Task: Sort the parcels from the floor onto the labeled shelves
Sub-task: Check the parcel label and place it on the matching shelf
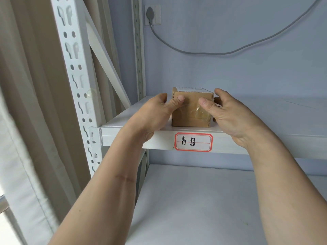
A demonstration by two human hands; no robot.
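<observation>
One small brown taped cardboard parcel sits on white metal shelf, front edge, above red-bordered handwritten label at 6 o'clock. Left hand at 9 o'clock, right hand at 3 o'clock, both clasping parcel sides, thumbs on front face. Step: placing. Next likely: let go, withdraw, fetch another.

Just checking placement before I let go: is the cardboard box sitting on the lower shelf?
No, the cardboard box rests on the upper shelf, directly above the red-bordered label, between both hands.
</observation>
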